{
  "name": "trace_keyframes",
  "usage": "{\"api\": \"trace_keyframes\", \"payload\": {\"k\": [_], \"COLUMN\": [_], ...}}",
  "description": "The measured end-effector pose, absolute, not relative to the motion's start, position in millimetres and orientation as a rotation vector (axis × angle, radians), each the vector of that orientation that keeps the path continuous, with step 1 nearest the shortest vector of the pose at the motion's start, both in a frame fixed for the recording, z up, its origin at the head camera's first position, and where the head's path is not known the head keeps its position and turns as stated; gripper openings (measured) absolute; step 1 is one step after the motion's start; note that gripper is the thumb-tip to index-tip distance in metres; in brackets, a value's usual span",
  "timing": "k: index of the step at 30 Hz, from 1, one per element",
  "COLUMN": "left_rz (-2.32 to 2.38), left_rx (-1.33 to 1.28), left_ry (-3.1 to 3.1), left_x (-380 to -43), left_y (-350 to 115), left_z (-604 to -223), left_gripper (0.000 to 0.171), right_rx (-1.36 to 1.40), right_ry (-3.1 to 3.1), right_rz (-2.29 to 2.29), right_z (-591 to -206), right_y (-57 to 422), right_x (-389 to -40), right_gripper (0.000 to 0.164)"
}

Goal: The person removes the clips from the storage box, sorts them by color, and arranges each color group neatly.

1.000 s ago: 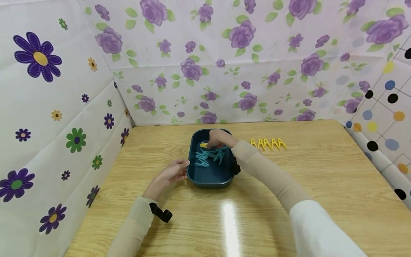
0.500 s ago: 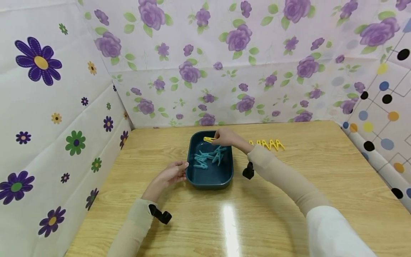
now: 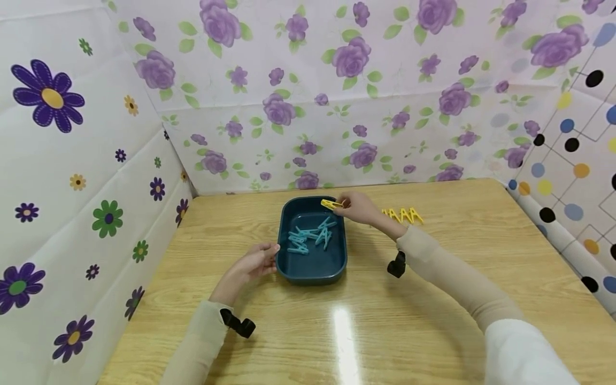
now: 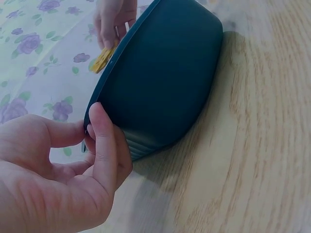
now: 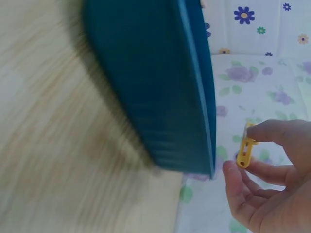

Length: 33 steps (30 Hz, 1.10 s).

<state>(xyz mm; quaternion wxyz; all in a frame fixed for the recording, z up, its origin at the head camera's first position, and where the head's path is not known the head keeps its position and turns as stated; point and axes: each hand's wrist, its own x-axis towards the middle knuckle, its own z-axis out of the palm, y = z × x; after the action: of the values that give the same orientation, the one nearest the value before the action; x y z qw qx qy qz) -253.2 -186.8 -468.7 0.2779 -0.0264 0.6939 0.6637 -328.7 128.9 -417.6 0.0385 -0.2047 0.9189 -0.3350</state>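
A dark teal plastic tub [image 3: 313,267] stands on the table with several light-blue clothespins [image 3: 308,235] lying in its middle. My left hand [image 3: 252,263] pinches the tub's left rim; in the left wrist view, its thumb and fingers [image 4: 104,145] hold the edge from both sides. A yellow clothespin [image 3: 330,204] is held between the thumb and fingers of my right hand [image 3: 358,207], above the tub's far right corner. The right wrist view shows this yellow clothespin [image 5: 246,148] beyond the tub's rim [image 5: 206,121].
To the right of the tub, a row of several yellow clothespins [image 3: 404,215] lies on the wooden table [image 3: 433,267], partly behind my right forearm. Flower-patterned cloth [image 3: 308,107] rises along the back edge, with more patterned cloth at both sides.
My right hand has lifted the yellow clothespin out of the tub and moved it right, to the tub's far right corner. My left hand keeps its hold on the rim.
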Motion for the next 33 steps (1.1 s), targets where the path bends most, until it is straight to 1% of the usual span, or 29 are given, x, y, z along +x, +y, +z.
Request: {"api": "trace_keyframes", "payload": {"k": [6,12,16,23,29,33], "left_rz": [1.782,1.782,1.783,1.780,1.779,1.779], "left_rx": [-0.068,-0.072,-0.092,-0.084,-0.070,-0.072], "left_ry": [1.870,1.875,1.866,1.872,1.878,1.865], "left_x": [-252.9,-252.9,-253.5,-254.1,-254.8,-254.2], "left_y": [-186.7,-187.4,-187.0,-186.1,-186.6,-186.9], "left_z": [-469.4,-469.1,-469.7,-470.4,-471.5,-470.9], "left_gripper": [0.035,0.031,0.027,0.033,0.032,0.034], "right_rx": [-0.567,-0.561,-0.531,-0.475,-0.453,-0.424], "right_ry": [2.850,2.871,2.866,2.886,2.885,2.885], "right_rz": [-1.144,-1.212,-1.218,-1.163,-1.145,-1.116], "right_z": [-429.7,-435.9,-441.4,-451.5,-455.4,-459.2], "right_y": [148.1,161.4,168.5,176.2,181.0,184.9], "right_x": [-322.0,-315.0,-312.7,-313.1,-311.7,-310.8], "right_gripper": [0.028,0.027,0.028,0.026,0.029,0.030]}}
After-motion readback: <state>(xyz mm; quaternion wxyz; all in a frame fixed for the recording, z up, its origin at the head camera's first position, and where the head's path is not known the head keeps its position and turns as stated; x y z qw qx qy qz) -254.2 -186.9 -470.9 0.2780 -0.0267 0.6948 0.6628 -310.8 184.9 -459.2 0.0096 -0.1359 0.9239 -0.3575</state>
